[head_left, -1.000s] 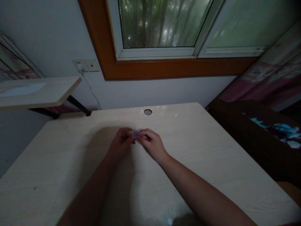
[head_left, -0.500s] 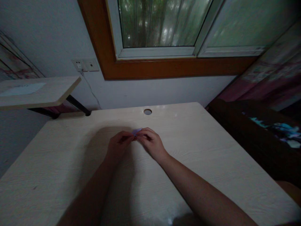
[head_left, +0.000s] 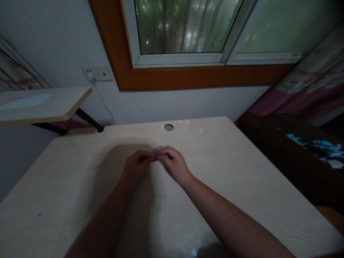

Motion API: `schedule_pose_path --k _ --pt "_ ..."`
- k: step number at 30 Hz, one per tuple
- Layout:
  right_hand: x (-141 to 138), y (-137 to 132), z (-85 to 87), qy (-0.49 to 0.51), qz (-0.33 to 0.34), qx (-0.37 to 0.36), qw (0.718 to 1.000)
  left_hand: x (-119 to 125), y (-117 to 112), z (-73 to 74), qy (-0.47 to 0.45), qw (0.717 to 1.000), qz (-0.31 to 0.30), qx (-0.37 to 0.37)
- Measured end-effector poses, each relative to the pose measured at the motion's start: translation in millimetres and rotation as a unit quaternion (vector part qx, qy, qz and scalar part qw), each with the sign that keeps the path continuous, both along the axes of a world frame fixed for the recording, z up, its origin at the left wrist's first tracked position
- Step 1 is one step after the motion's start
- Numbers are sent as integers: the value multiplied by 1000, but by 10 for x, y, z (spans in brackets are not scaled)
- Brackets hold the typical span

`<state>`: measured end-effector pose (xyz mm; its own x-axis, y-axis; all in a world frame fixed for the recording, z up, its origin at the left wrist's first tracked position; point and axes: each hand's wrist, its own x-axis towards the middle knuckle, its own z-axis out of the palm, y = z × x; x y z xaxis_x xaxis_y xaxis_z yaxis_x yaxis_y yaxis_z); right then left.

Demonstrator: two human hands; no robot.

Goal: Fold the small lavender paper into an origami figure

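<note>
Two hands are brought together, and between their fingertips one small purple piece (head_left: 157, 151) is held. By the right hand (head_left: 176, 163) it is pinched between thumb and forefinger; by the left hand (head_left: 135, 166), whose thumb and forefinger are pressed together at the tips, its near left edge appears to be pinched also. Its exact form is covered by the fingers, and whether it touches the desk (head_left: 236, 179) below cannot be told.

For such small handling, it is judged best that the piece be steadied by one hand while only light pressure is given by the other, so that it is not creased or dropped. Both wrists should be kept quiet, and the fingertips should be placed at the edges, so that more of the piece can be seen. More light would be helpful, because a shadow is thrown over the desk around the left hand.

As for containers, no box or cup can be made out. Beyond the hands, a round hole (head_left: 168, 127) is cut in the desk near its far edge. At the left, a sheet of paper (head_left: 27, 101) is borne by a raised shelf (head_left: 61, 102). On the wall behind, a plug (head_left: 91, 76) is seated in the left socket, and from it a pale cable (head_left: 103, 98) is led down.
</note>
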<state>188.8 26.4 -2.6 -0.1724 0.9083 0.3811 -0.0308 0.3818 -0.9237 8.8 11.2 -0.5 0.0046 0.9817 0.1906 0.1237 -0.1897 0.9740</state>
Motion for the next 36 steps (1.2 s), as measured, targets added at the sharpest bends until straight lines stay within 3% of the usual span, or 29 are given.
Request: schedule_pose_path --k 14,23,31,36 --pt "-66 25 -42 116 77 -117 983 2 -2 7 -26 999 -29 15" --pt "-36 16 -71 92 65 -98 989 0 -33 88 -54 997 -39 -27" --pt "-33 -5 -56 67 70 -72 993 9 25 30 -60 997 -11 -44" --pt "-15 -24 -5 2 33 -24 999 22 22 45 -78 996 -15 -33"
